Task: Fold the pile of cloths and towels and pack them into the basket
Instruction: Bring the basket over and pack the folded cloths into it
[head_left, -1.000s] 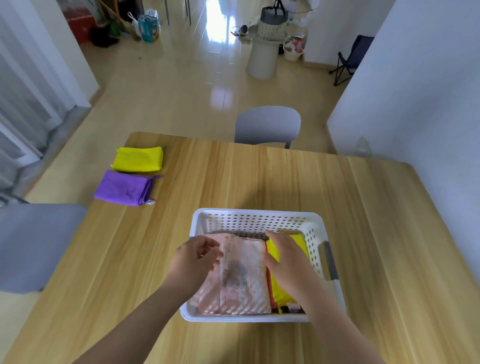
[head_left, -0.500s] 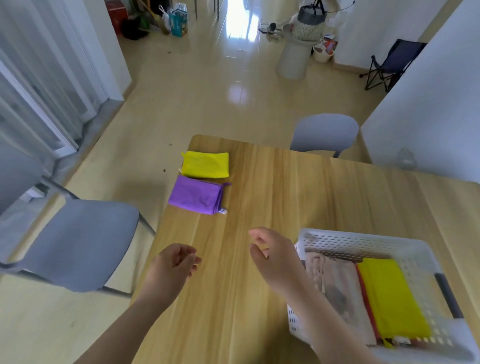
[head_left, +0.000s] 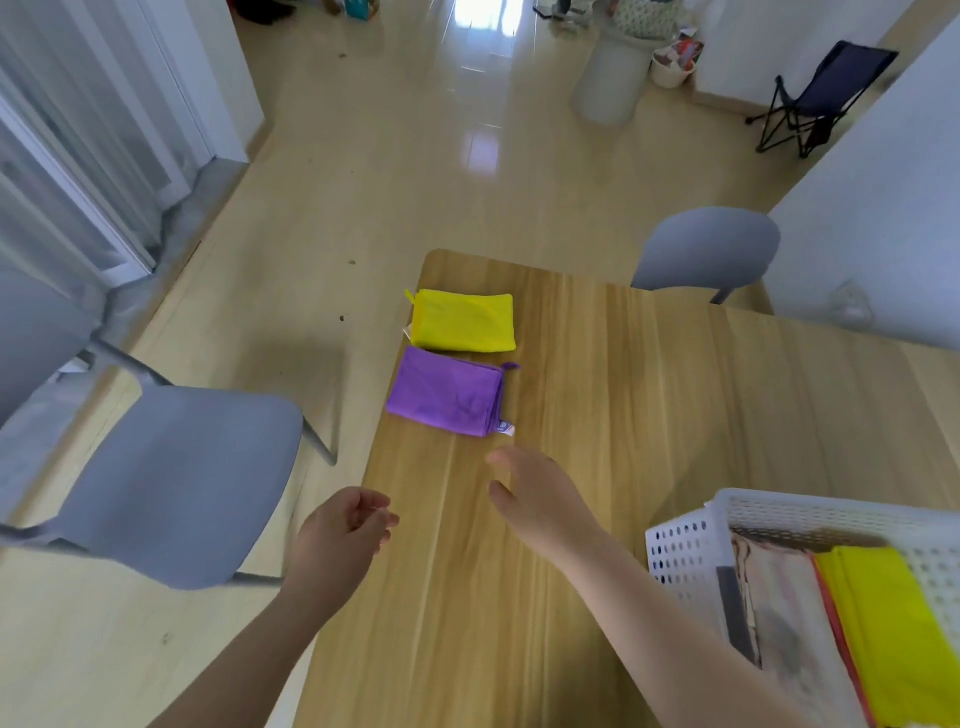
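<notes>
left hand (head_left: 337, 535): fingers loosely curled, holding nothing, nearer than and left of the purple cloth (head_left: 447, 397).
purple cloth: folded, flat on the wooden table (head_left: 649, 415), untouched.
yellow cloth (head_left: 464, 321): folded, just beyond the purple cloth.
right hand (head_left: 540, 499): fingers spread, empty, just short of the purple cloth's near corner.
white basket (head_left: 680, 551): well right of the purple cloth, towels inside.
step: probably fetching the purple cloth.
next: grip all layers so the folds hold.

Single view, worn on the person's head. Faces forward and steeply down, close above the table (head_left: 649, 415). Wide angle: table fills 3 to 6 o'clock, basket (head_left: 779, 506) cropped at 4 o'clock, floor (head_left: 415, 182) toward 12.
</notes>
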